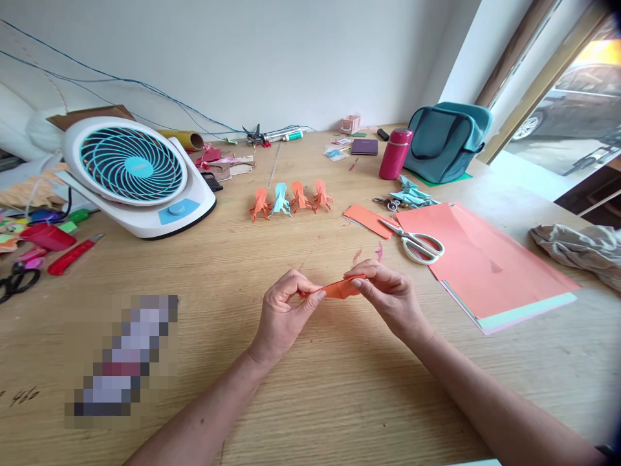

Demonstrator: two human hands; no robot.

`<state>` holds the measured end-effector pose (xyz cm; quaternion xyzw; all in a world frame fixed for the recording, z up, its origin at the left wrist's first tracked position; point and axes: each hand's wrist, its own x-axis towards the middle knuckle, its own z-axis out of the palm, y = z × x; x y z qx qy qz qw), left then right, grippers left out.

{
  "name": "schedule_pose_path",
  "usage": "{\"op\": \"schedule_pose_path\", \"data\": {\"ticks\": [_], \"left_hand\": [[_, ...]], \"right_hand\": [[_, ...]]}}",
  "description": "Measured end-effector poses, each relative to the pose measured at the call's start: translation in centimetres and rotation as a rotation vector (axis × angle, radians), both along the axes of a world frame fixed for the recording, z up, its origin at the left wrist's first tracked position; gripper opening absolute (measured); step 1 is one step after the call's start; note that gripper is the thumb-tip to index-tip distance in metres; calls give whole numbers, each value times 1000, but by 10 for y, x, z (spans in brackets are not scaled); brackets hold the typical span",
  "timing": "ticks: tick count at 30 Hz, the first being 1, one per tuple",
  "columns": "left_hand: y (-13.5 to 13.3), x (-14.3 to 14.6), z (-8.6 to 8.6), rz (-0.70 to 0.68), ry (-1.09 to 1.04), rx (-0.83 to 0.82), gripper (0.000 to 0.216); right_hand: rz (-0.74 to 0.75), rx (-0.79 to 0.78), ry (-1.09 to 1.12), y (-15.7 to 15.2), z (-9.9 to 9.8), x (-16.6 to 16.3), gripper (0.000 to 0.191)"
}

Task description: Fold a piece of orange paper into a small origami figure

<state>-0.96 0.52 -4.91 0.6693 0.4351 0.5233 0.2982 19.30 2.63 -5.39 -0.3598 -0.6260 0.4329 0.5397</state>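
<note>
At the far left of the counter point(218, 259), a red cutter point(75, 254) lies beside the white fan point(133, 207), whose grille is tilted upward and toward the seated side, probably to direct air over the work area. An elongated object point(123, 356) nearer the front edge is pixelated and cannot be identified. At centre, four folded paper figures point(297, 194), three orange and one blue, stand upright in a row, spaced apart, presumably so that their thin legs do not tangle. In front of them, the left hand point(281, 317) pinches one end of a folded orange paper piece point(337, 289) between thumb and fingers. The right hand point(394, 299) pinches the opposite end; the two-point grip appears to hold the piece taut and level above the surface. To the right, white-handled scissors point(422, 247) rest with blades over narrow orange strips point(369, 220) and handles on the stacked coloured sheets point(485, 259), a position likely chosen for right-hand reach. A crumpled cloth point(582, 252) lies beyond the stack.
</note>
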Motion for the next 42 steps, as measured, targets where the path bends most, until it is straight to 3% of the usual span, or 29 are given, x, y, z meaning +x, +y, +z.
{"op": "schedule_pose_path", "data": {"ticks": [8, 13, 26, 36, 42], "left_hand": [[2, -1, -1, -13, -10, 2, 13], [2, 0, 1, -29, -41, -48, 16], [2, 4, 1, -123, -183, -488, 26], [5, 4, -4, -134, -22, -404, 17], [5, 4, -3, -148, -110, -468, 21]], "right_hand": [[48, -48, 49, 2, 3, 2, 11], [18, -113, 43, 3, 5, 3, 22], [-28, -177, -32, 6, 2, 2, 31], [85, -189, -129, 4, -1, 1, 37], [167, -259, -76, 1, 0, -1, 35]]}}
